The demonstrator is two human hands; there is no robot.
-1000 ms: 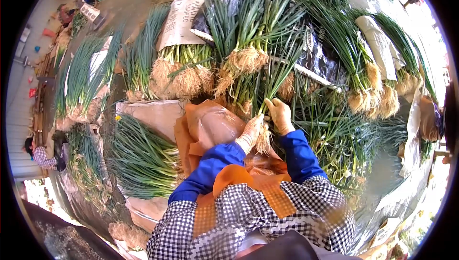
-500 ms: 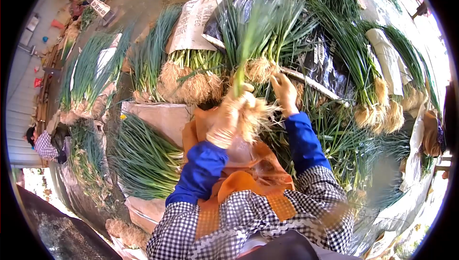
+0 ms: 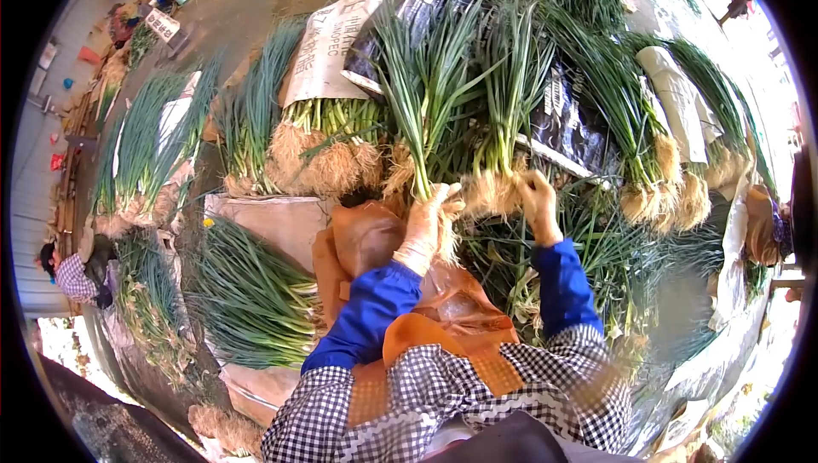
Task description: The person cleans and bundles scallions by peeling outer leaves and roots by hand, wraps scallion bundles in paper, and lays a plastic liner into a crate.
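Observation:
My left hand (image 3: 424,224) is wrapped round the lower stalks of a bunch of green onions (image 3: 423,135). Its leaves point away from me, and pale roots hang below my fingers. Just to the right, another bunch of green onions (image 3: 511,88) lies with its tan roots (image 3: 494,194) toward me. At the right edge of those roots, my right hand (image 3: 538,201) has its fingers closed in a pinch on them. Exactly how many stalks it grips is hidden. Both hands are above the orange apron (image 3: 447,293) on my lap.
A paper sack (image 3: 332,46) covers rooted bunches ahead. Trimmed green onions (image 3: 251,293) lie in a pile at left on cardboard (image 3: 273,224). Loose leaves (image 3: 588,250) cover the ground at right. More bunches (image 3: 660,178) lie beyond. Another person (image 3: 77,276) sits far left.
My left hand has lowered its bunch of green onions, whose leaves were blurred and now show sharply. My right hand has moved slightly toward me, its fingers now pinched at the roots.

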